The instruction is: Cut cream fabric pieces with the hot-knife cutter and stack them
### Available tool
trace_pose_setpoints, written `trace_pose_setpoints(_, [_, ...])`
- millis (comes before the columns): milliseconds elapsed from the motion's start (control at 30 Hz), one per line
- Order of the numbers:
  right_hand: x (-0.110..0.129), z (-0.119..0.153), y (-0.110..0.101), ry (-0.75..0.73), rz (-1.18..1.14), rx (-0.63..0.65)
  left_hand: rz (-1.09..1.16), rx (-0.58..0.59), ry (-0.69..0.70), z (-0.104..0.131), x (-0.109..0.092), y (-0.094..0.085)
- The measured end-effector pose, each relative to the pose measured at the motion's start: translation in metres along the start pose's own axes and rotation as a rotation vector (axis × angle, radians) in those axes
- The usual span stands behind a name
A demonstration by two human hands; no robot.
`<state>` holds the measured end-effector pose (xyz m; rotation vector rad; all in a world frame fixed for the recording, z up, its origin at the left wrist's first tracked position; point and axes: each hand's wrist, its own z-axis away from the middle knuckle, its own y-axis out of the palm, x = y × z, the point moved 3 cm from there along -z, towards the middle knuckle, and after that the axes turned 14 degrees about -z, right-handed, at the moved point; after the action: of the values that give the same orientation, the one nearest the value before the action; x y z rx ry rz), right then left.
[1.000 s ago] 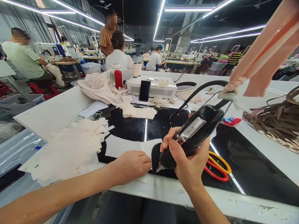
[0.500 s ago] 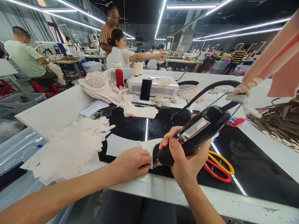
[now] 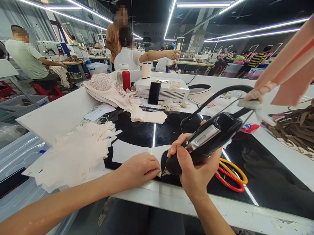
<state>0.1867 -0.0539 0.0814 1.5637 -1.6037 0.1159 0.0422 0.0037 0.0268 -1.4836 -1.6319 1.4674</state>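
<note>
My right hand (image 3: pixel 198 167) is wrapped round a black corded handheld tool (image 3: pixel 203 143) with a silver lever on its side. Its narrow metal tip (image 3: pixel 164 173) points down to the left, close to my left fingertips. With its fingers closed, my left hand (image 3: pixel 140 169) presses at the near edge of a curved white fabric piece (image 3: pixel 127 152). That piece lies on the black glossy table surface (image 3: pixel 274 171) and runs partly behind the tool. Red and yellow loop handles (image 3: pixel 233 174) lie right of my right hand.
A heap of pale fabric pieces (image 3: pixel 72 159) lies left. Behind are a phone (image 3: pixel 154 93), a vented white box (image 3: pixel 174 90), a red bottle (image 3: pixel 126 80) and cream fabric (image 3: pixel 103 88). Peach fabric strips (image 3: pixel 282 67) hang at right above brown straps (image 3: pixel 303 125). Co-workers sit beyond.
Both hands, the tool and the white fabric piece stay nearly where they were. The view shifts slightly. In the background, a co-worker's head turns away and the outstretched arm moves a little right.
</note>
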Motion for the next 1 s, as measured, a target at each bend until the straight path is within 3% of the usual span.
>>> trace_pose_setpoints(400, [0.002,0.001,0.001,0.003,0.032,-0.011,-0.086,-0.007,-0.053,-0.004,0.004,0.009])
trace_pose_setpoints(533, [0.003,0.000,0.003,0.005,0.036,-0.025,-0.129,-0.061,-0.010,-0.003,0.000,0.008])
trace_pose_setpoints(833, [0.005,0.000,0.005,0.008,-0.003,-0.021,-0.156,-0.039,0.093,0.001,0.002,0.014])
trace_pose_setpoints(1000, [0.004,0.000,0.005,0.018,-0.006,-0.022,-0.186,-0.058,0.193,0.007,0.004,0.008])
